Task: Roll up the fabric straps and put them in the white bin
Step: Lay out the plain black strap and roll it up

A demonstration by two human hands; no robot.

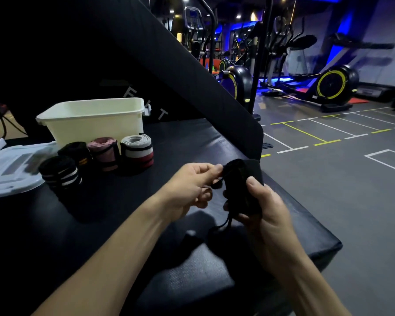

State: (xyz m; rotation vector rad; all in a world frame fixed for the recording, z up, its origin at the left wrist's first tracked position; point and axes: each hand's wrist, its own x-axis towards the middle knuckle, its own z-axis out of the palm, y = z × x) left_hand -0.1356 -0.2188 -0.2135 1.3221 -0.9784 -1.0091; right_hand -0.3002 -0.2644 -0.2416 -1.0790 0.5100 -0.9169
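Right hand point(263, 206) grips a rolled black strap point(242, 185), fingers curled round it. Left hand point(189, 185) pinches its edge between thumb and fingertips. Beyond the left fingers: four rolled straps point(96, 156) outside the white bin point(94, 119); bin contents not visible.

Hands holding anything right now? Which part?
Both hold one black strap, mostly rolled. The right hand grips the roll's body; the left hand pinches its upper edge. A loose cord hangs below.
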